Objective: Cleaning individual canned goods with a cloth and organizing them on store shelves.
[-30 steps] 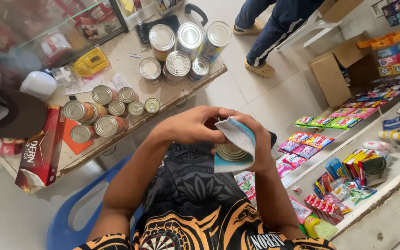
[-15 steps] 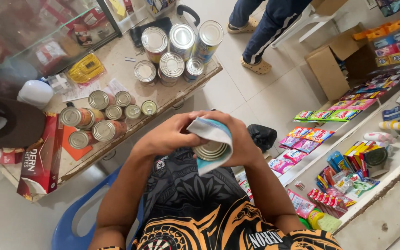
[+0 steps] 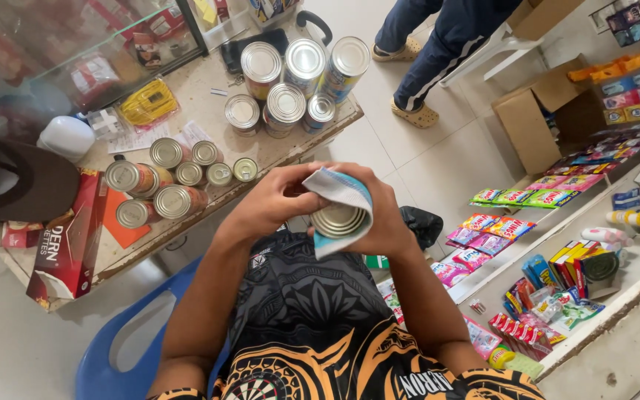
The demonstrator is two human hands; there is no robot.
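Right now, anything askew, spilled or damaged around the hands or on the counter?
Mostly tidy. The tin can held between the left hand and right hand has its paper label peeled loose and sticking up. On the counter, several small cans lie on their sides. No spill visible.

shiny metal tin point(image 3: 337, 219), loose paper label point(image 3: 346, 191)

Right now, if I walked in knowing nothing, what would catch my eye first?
Probably the tin can at the centre, held in both hands, the left hand and the right hand, with its blue and white paper label wrapped loosely around it. Next, the many silver-topped cans standing on the worn table at upper left, then bright snack packets on the shelf at right.
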